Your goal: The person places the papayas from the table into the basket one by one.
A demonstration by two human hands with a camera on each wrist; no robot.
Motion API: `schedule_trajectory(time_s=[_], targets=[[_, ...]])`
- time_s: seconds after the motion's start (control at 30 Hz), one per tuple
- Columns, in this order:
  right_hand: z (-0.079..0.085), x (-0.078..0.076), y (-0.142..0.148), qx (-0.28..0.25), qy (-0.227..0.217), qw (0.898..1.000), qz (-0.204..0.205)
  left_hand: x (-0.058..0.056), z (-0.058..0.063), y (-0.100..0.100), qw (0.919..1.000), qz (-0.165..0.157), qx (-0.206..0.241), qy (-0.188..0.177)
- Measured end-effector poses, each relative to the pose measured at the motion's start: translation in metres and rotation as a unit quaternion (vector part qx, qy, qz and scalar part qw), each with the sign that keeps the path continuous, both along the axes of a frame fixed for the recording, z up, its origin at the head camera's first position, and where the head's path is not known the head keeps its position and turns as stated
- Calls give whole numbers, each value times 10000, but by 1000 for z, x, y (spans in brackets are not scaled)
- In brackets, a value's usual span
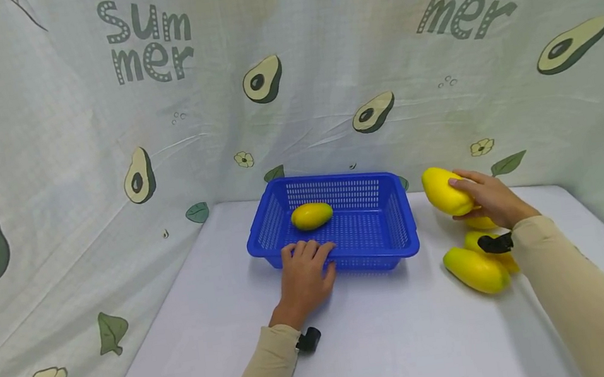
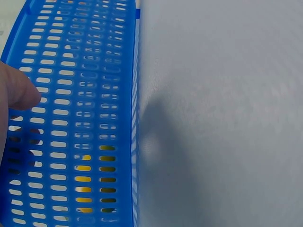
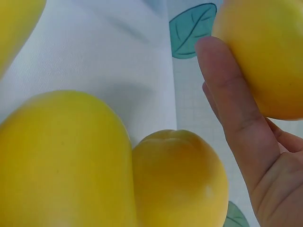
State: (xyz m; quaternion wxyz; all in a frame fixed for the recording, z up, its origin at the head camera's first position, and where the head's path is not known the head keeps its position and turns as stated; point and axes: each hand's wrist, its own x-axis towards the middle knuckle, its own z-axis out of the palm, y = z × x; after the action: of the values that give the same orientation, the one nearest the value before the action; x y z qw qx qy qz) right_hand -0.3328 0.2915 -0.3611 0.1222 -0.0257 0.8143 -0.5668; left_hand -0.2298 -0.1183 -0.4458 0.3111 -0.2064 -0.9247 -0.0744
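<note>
A yellow mango [image 1: 444, 191] is in my right hand [image 1: 491, 197], gripped between thumb and fingers above the right side of the table. The right wrist view shows fingers [image 3: 227, 90] along the side of this held mango [image 3: 272, 56]. My left hand [image 1: 304, 280] holds the near rim of a blue plastic basket [image 1: 339, 253], fingers over the edge. In the left wrist view, the thumb [image 2: 21, 90] lies against the basket's slotted outer wall [image 2: 60, 113]. One mango [image 1: 311, 216] with a greenish tip lies inside the basket, towards its left.
Several more mangoes [image 1: 477, 270] lie grouped to the right of the basket, partly hidden beneath my right wrist. They loom large in the right wrist view, a mango [image 3: 61, 161] in front. A patterned cloth [image 1: 315, 72] hangs behind the white table [image 1: 390, 336].
</note>
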Motion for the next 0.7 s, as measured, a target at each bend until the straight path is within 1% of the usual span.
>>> schedule_trajectory(time_s=[0.27, 0.5, 0.7], targets=[[2, 2, 0, -240, 56, 9997, 7, 1, 0, 0, 10000, 2, 10, 48], [4, 2, -5, -211, 108, 9997, 4, 1, 0, 0, 10000, -39, 63, 39], [8, 3, -7, -446, 71, 9990, -28, -1, 0, -1, 9999, -63, 46, 106]])
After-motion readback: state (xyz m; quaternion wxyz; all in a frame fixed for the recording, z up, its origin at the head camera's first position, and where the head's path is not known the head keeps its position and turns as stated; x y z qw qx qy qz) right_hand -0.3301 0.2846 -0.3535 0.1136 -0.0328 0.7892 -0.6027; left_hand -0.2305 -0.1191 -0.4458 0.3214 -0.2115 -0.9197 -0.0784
